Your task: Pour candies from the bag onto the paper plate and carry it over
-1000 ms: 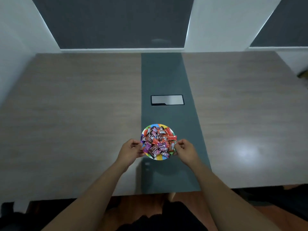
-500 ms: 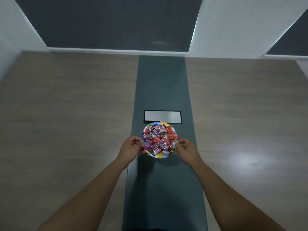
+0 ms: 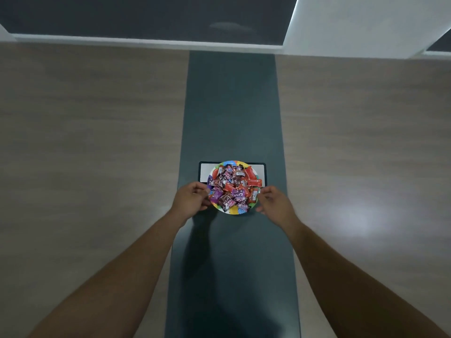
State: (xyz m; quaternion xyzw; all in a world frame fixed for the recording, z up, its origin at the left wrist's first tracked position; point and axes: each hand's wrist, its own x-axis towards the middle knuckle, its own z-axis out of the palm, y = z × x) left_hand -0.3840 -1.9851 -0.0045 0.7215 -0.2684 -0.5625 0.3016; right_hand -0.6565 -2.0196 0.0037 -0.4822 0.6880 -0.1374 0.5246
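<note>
A round paper plate with a multicoloured rim carries a heap of wrapped candies in red, purple and brown. It is over the dark green strip down the middle of the table, and its far half covers part of a silver rectangular panel. My left hand pinches the plate's left edge. My right hand pinches its right edge. Both arms reach forward from the bottom of the view. No candy bag is in view.
The wide wood-grain table spreads to both sides of the dark green strip. The silver panel is set into that strip. A white ledge and dark wall panels run along the table's far edge.
Both hands have carried the plate farther out over the table; it now overlaps the silver panel. The table's near edge has left the view as I leaned forward.
</note>
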